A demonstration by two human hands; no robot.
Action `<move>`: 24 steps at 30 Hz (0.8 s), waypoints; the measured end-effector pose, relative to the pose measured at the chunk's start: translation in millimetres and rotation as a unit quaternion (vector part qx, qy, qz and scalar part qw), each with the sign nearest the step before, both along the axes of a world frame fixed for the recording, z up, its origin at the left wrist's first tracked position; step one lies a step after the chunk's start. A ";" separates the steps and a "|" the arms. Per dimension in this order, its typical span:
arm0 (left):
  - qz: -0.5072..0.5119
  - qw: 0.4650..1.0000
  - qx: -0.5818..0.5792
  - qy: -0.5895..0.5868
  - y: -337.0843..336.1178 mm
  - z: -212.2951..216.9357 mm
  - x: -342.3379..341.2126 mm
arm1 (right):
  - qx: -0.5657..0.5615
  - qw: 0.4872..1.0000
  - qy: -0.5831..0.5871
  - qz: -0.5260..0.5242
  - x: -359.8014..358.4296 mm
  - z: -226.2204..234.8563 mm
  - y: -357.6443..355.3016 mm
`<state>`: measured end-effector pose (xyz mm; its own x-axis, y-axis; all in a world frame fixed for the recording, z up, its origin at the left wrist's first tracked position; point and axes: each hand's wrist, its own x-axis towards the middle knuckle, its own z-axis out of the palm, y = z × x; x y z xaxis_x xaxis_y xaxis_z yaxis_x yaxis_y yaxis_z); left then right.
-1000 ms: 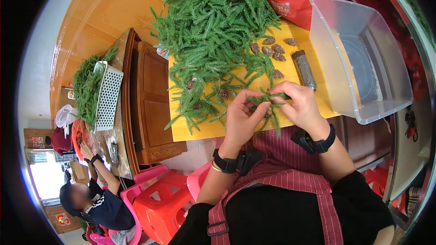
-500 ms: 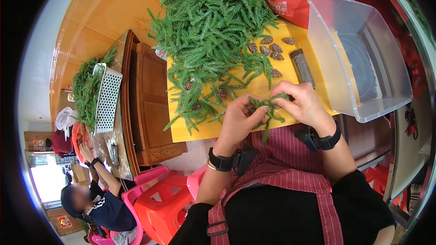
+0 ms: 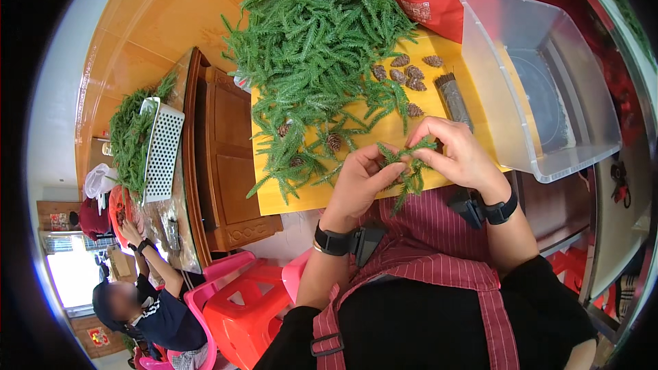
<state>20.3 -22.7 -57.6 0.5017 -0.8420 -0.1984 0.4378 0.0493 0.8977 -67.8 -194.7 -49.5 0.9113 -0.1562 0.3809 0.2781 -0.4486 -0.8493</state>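
Both hands meet over the near edge of the yellow table (image 3: 308, 199). My left hand (image 3: 363, 181) pinches a small green artificial pine sprig (image 3: 411, 181) between thumb and fingers. Closed on the upper part of the same sprig is my right hand (image 3: 456, 154), its fingertips almost touching the left ones. The sprig's needled tips hang down below the fingers; its joint is partly hidden. Beyond the hands lie several brown pine cones (image 3: 415, 83) and a bundle of thin dark wires (image 3: 454, 101). A large heap of green pine sprigs (image 3: 308, 48) covers the table's far left.
A clear plastic bin (image 3: 534, 89) stands at the table's right, with a red bag (image 3: 439, 0) behind it. To the left are a wooden cabinet (image 3: 236, 157), a red stool (image 3: 247, 308) and a white perforated basket (image 3: 164, 151) of greenery. Another person (image 3: 157, 308) sits at far left.
My fingers have shifted slightly on the sprig, and its hanging tips have turned and spread. At far left, the other person's hands have moved a little at the red basin.
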 end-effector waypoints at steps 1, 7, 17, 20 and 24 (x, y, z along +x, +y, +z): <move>0.003 1.000 0.001 0.008 0.4 -0.7 1.4 | 0.001 1.000 0.000 0.001 -0.7 2.4 0.5; 0.045 0.996 -0.046 0.064 0.0 -3.7 3.2 | 0.097 0.989 0.110 0.017 -3.7 10.1 0.0; 0.177 0.960 -0.158 0.149 -2.4 2.5 5.3 | 0.444 0.894 0.057 0.019 -1.3 0.1 -1.9; 0.183 0.952 -0.198 0.149 -5.0 -0.1 5.1 | 0.428 0.903 0.031 0.028 -0.8 -7.3 1.4; 0.209 0.944 -0.209 0.143 -6.8 0.2 5.6 | 0.418 0.907 0.029 0.049 0.5 -8.7 6.8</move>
